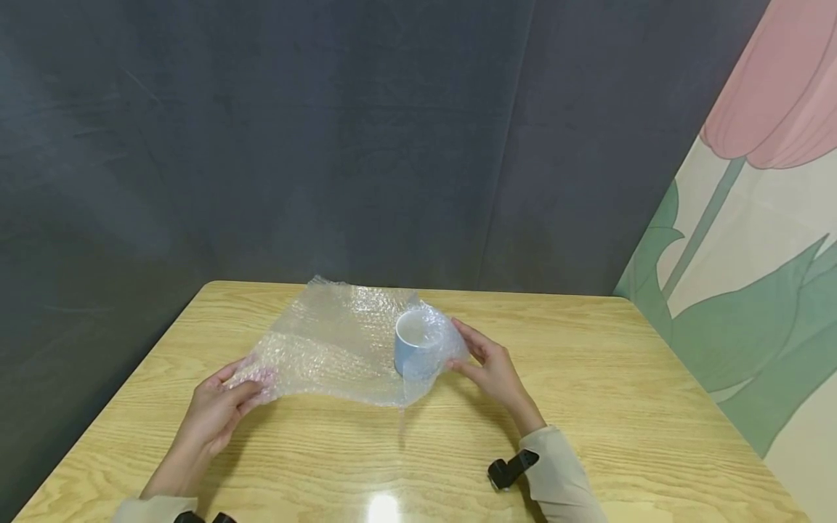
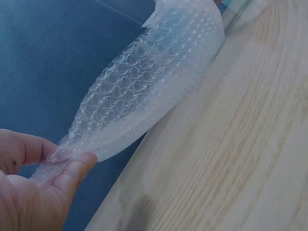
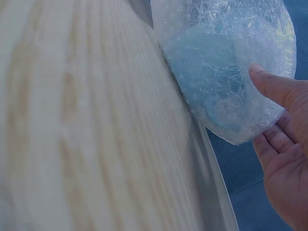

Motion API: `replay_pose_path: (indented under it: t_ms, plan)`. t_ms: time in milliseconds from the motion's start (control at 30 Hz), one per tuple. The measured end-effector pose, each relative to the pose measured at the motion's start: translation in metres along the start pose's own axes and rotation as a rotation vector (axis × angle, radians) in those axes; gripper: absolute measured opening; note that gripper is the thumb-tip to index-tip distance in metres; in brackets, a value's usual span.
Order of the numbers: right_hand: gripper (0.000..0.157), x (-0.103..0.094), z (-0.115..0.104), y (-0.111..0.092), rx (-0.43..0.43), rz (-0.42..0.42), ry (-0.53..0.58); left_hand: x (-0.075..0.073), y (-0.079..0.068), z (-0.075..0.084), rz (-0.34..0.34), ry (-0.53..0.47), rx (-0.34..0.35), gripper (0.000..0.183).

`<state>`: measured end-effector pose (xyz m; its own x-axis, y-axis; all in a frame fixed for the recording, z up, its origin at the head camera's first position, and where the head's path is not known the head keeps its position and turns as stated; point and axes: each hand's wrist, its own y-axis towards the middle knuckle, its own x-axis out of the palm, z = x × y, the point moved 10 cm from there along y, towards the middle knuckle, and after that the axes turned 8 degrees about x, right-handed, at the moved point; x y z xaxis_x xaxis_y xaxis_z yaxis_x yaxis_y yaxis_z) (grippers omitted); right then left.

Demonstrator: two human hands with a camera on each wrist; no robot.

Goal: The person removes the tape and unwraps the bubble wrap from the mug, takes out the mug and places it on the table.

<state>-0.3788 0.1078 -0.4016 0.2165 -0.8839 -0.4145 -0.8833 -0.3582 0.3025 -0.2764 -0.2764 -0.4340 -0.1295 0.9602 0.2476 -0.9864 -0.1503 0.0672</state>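
A light blue cup [image 1: 407, 354] with a pale inside stands upright toward the right end of a clear bubble wrap sheet [image 1: 327, 341]. The sheet curves around the cup's right side and covers part of its front. My left hand [image 1: 212, 410] pinches the sheet's left end between thumb and fingers, lifted off the table. At the other end, my right hand [image 1: 487, 363] holds the wrap against the cup, thumb on the near side and fingers beyond. Through the wrap in the right wrist view, the cup [image 3: 207, 72] shows only as a blurred blue shape.
A wood-grain table [image 1: 621, 407] lies under everything. Its far edge meets a dark grey curtain [image 1: 366, 145]. On the right rises a wall with a painted tulip [image 1: 771, 94]. A black wrist camera [image 1: 506, 472] sits at the right sleeve.
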Motion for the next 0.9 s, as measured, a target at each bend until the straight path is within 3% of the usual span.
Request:
replay_pose_path:
  t_ms: [233, 467, 900]
  plan:
    - [0.066, 0.000, 0.004, 0.001, -0.012, 0.005, -0.009, -0.002, -0.002, -0.004, -0.055, 0.019, -0.014, 0.063]
    - [0.065, 0.000, 0.004, 0.001, -0.002, 0.009, 0.007, -0.006, -0.005, -0.010, -0.072, 0.046, -0.069, 0.068]
    - [0.066, 0.001, 0.006, 0.001, 0.004, 0.000, -0.002, -0.008, -0.008, -0.023, -0.107, 0.066, -0.107, 0.066]
